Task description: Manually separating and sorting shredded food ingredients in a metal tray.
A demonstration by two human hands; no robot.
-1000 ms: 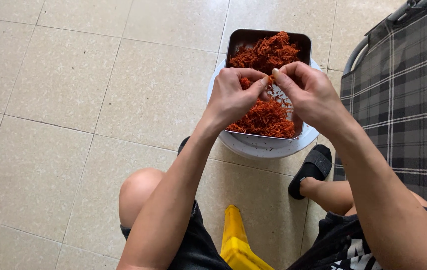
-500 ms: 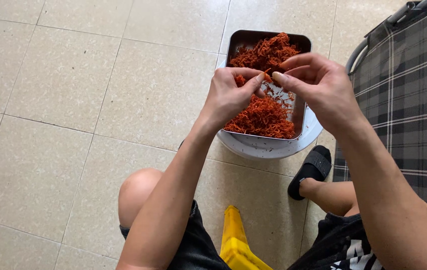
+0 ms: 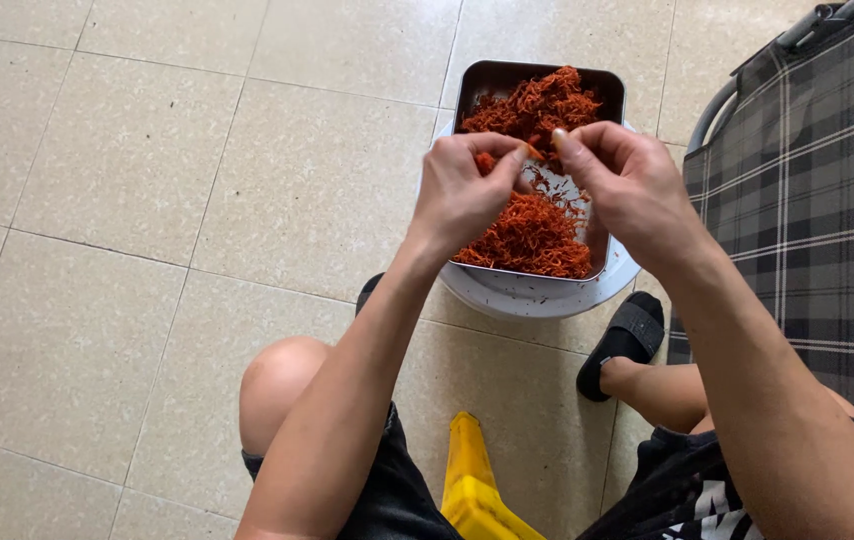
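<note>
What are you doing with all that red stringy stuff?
A person sits over a rectangular metal tray that rests on a round white container on the tiled floor. The tray holds heaps of orange-red shreds. The left hand and right hand are raised together above the tray, fingertips pinching a small bit of the shreds between them. A plaid folding chair stands on the right.

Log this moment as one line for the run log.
left hand: pinching orange-red strands | right hand: pinching same clump | metal tray: on white bowl | floor: tile
</note>
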